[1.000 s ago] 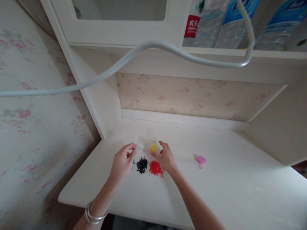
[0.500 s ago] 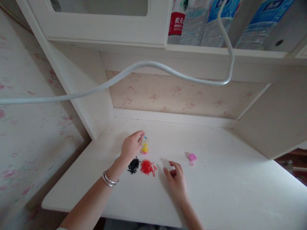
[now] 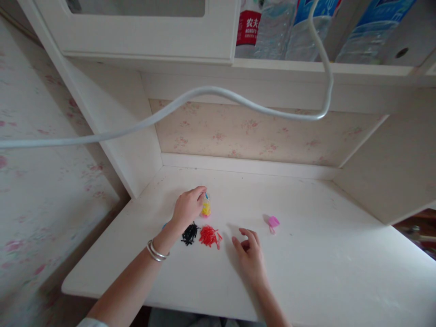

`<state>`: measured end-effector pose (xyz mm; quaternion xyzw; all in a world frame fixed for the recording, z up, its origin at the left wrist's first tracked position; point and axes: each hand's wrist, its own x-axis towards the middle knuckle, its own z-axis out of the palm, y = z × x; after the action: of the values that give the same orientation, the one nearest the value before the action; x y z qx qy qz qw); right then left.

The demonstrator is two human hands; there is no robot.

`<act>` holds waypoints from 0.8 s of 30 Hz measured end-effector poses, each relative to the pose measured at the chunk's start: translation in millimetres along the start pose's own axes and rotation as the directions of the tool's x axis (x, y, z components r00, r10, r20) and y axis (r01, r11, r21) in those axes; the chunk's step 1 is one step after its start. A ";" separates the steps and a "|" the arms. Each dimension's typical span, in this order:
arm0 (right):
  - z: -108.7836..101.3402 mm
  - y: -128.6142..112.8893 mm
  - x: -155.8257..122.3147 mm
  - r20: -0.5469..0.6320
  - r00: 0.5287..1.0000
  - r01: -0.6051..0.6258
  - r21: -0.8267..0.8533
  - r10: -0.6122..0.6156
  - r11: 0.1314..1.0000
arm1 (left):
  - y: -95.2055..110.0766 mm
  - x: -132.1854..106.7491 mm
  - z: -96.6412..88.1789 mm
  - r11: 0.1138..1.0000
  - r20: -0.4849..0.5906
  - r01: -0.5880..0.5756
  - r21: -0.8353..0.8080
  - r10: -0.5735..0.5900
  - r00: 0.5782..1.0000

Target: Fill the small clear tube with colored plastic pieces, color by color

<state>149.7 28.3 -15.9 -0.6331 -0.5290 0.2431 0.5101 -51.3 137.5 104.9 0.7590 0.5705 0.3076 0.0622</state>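
Observation:
My left hand (image 3: pixel 189 205) pinches a small blue strip (image 3: pixel 206 195) at the mouth of a small clear bottle (image 3: pixel 208 200). Yellow pieces fill the bottle's lower part, with pink at its base. Just in front of it lie a pile of black strips (image 3: pixel 190 234) and a pile of red strips (image 3: pixel 210 236), which look like small rubber bands. A bit of blue (image 3: pixel 165 225) shows beside my left wrist, mostly hidden by it. To the right of the red pile, my right hand (image 3: pixel 250 254) rests on the desk, fingers loosely curved and apart, holding nothing.
A small pink object with a loop (image 3: pixel 273 222) lies on the white desk (image 3: pixel 327 263), right of my right hand. Overhead, a white cable (image 3: pixel 211 91) crosses the view before a cabinet (image 3: pixel 153 41). Plastic bottles (image 3: pixel 275 32) stand on the upper shelf.
The camera view has shifted slightly. The blue strip in my left fingers sits a little differently at the bottle's mouth. My right hand has stayed in place.

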 end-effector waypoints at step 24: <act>0.1 1.2 -0.3 -0.025 0.999 0.021 0.031 -0.020 0.999 | -9.0 -6.0 -3.9 0.993 -0.121 -0.038 -0.109 0.025 0.992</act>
<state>150.0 28.1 -17.1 -0.6225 -0.5252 0.2382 0.5291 -61.7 134.1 101.7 0.7436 0.5430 0.3846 0.0654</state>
